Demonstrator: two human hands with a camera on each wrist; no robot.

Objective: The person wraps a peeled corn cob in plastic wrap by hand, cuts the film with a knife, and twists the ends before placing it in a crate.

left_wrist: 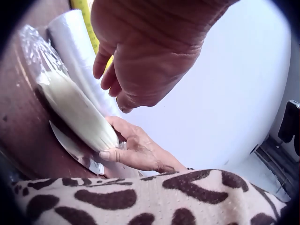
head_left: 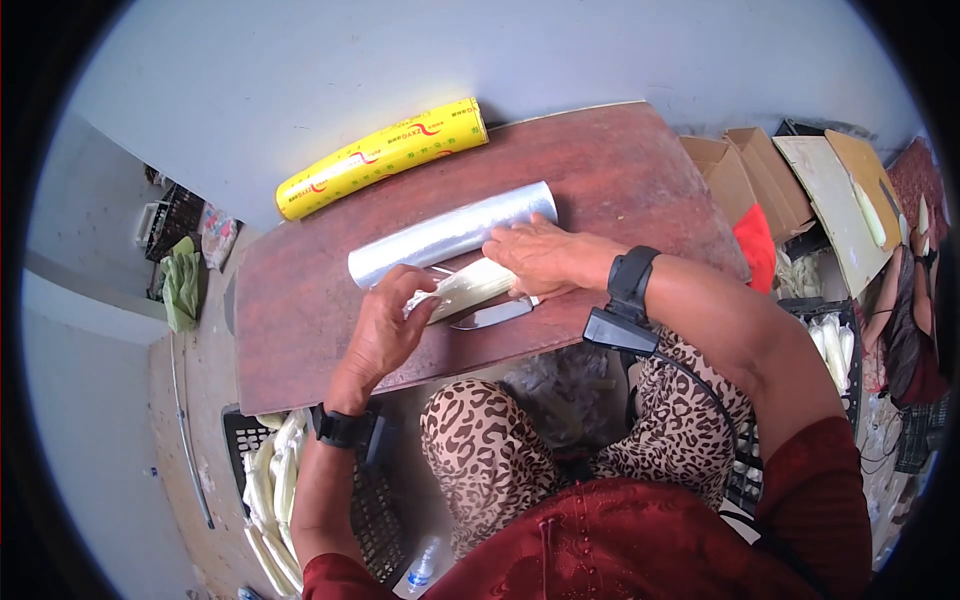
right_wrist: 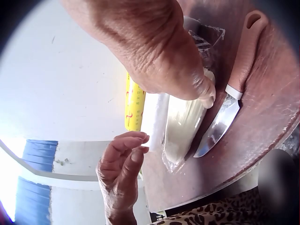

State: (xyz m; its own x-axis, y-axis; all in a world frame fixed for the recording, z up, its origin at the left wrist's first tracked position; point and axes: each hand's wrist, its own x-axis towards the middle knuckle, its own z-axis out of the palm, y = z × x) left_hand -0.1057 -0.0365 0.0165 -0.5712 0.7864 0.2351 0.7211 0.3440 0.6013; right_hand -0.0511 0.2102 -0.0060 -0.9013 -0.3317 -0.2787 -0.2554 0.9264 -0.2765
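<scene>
A pale, elongated vegetable (head_left: 468, 288) in clear film lies on the reddish wooden table (head_left: 620, 180). My right hand (head_left: 540, 258) grips its right end, with the thumb (left_wrist: 112, 154) on the near side in the left wrist view. Close by the other end is my left hand (head_left: 382, 325); its fingers bend loosely towards the thumb, and nothing shows between them in the right wrist view. Just behind the vegetable lies a roll of clear film (head_left: 455, 232). A knife (right_wrist: 222, 122) with a brownish-pink handle rests in front, blade pointing left.
At the table's back edge lies a yellow printed roll (head_left: 385, 160). A black crate (head_left: 240, 440) of pale vegetables stands below left, and wrapped ones (head_left: 832, 350) fill another at right. Cardboard boxes (head_left: 750, 180) are beyond the right edge. Another person's arm (head_left: 885, 310) shows at far right.
</scene>
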